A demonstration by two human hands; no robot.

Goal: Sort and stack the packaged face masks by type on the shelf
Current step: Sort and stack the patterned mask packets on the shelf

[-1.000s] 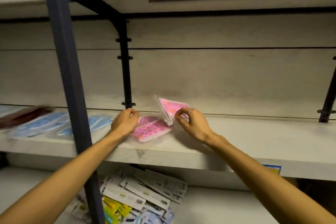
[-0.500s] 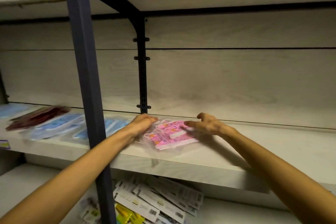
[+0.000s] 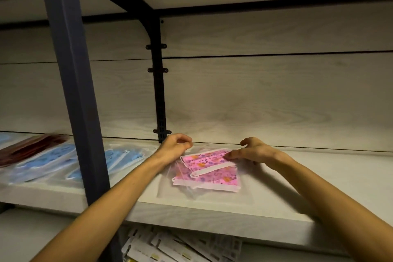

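Observation:
Two clear packages of pink patterned face masks (image 3: 209,169) lie stacked on the pale shelf board (image 3: 308,178), the top one slightly askew. My left hand (image 3: 174,148) sits at the stack's back left corner, with thumb and curled fingers pinching the clear plastic edge. My right hand (image 3: 255,151) is at the stack's right side; its thumb tip touches the top package and its fingers are loosely curled above it. Blue mask packages (image 3: 53,162) lie in a row to the left, with more blue masks (image 3: 125,155) past the post, and dark red packages (image 3: 32,147) at the far left.
A dark blue upright post (image 3: 72,91) stands in front of the shelf, left of my arms. A black bracket (image 3: 159,91) runs up the back wall. White barcoded packages (image 3: 180,244) are piled on the lower shelf. Another shelf hangs overhead.
My right hand laid the raised pink package flat onto the other one. Both hands then stayed at the stack's edges, and the view moved closer and right.

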